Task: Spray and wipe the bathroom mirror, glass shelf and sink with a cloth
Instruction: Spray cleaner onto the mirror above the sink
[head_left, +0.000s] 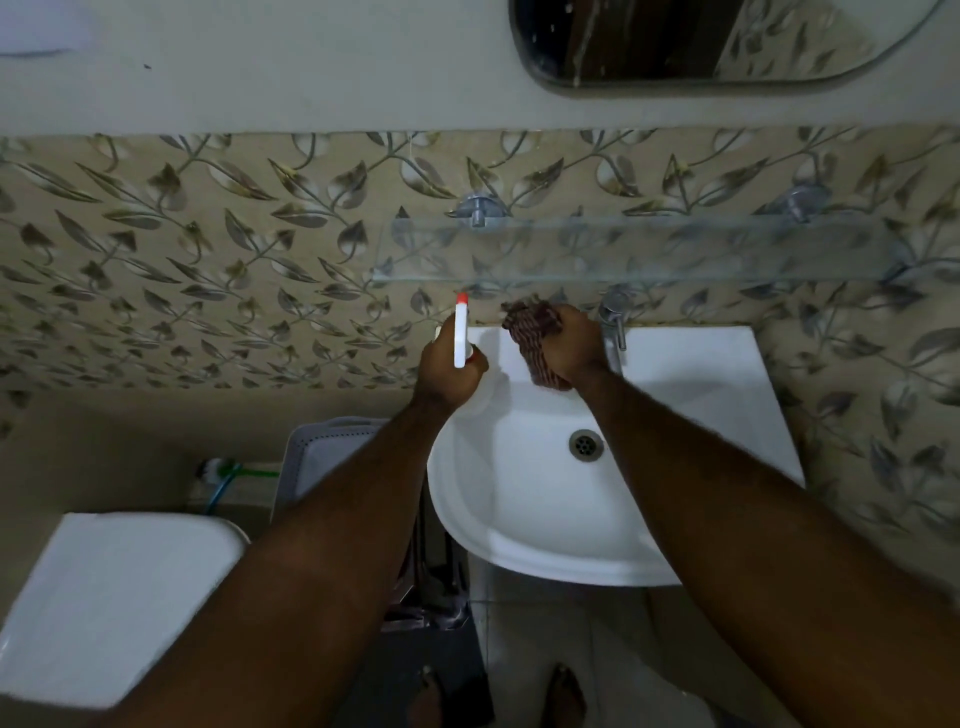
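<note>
Over sink (519, 551) | left hand (447, 371) grips sprayer (460, 338) | right hand (569, 345) grips cloth (530, 332) by tap (613, 322) | shelf (675, 249) above, maybe bin (332, 447) left

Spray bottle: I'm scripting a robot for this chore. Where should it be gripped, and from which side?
Around the neck below the white head, from the near side, as the left hand holds the spray bottle: its red nozzle points away toward the wall, leaving the back free.

Sink (519, 493) was seen bearing cloth (530, 338) on back ledge, gripped by right hand (569, 345); tap (613, 322) was mounted just right of grip.
</note>
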